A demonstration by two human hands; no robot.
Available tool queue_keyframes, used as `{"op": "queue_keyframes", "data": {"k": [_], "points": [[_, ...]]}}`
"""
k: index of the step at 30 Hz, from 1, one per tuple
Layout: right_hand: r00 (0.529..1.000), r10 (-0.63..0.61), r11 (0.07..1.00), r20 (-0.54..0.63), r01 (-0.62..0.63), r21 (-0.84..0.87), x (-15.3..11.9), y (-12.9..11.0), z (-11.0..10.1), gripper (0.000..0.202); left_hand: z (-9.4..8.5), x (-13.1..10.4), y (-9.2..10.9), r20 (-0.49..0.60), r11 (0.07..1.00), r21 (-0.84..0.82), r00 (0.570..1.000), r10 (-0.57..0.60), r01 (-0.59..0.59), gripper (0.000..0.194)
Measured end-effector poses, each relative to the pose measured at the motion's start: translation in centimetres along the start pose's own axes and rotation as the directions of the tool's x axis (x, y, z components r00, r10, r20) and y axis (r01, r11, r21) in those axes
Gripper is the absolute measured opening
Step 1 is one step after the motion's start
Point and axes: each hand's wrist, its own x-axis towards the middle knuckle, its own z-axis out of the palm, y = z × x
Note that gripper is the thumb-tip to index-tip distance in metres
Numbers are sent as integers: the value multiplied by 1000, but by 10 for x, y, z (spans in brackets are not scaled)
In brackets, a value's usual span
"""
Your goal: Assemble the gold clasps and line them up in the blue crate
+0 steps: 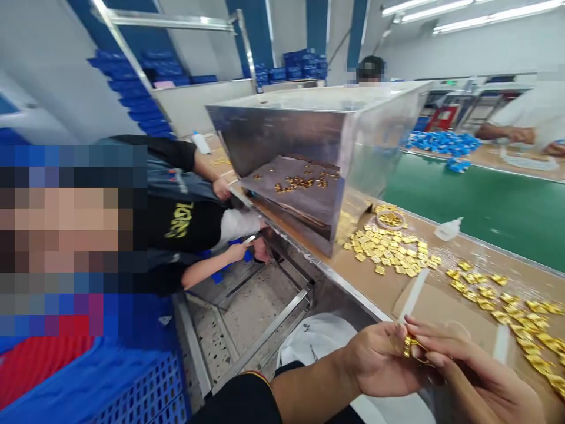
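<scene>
Near the bottom right, my left hand [384, 360] and my right hand [477, 368] meet over the table edge. Between their pinched fingertips is a small gold piece [414, 348], partly covered by the fingers; both hands grip it. Past the hands, many flat gold pieces [397, 250] lie in a pile on the brown tabletop [379, 294]. More gold pieces [525, 324] are spread in loose rows to the right. A small round dish [391, 219] holding gold bits stands behind the pile.
A metal box [282, 135], open at the front, stands on the table with small gold parts inside. A white bottle [449, 229] lies near the green belt [477, 206]. Other people sit at left and across. Blue crates [159, 383] are at lower left.
</scene>
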Motion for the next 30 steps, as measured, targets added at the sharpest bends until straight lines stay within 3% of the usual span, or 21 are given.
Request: {"op": "queue_keyframes", "data": {"k": [6,14,24,30], "points": [[991,-72,992,115,60,107,-21,-13,35,19,-8,-55,-5,-38,990,32,990,139,-138,35],[989,-123,980,85,108,169,-43,-32,61,18,-21,-95,-14,-66,971,75,971,231,-226,34],[976,-135,987,171,117,112,-47,-14,48,20,-22,-89,-17,-32,981,92,984,175,-172,35],[992,-68,991,105,56,120,-38,-13,32,16,-9,-65,-8,-41,990,120,996,82,-76,39]]}}
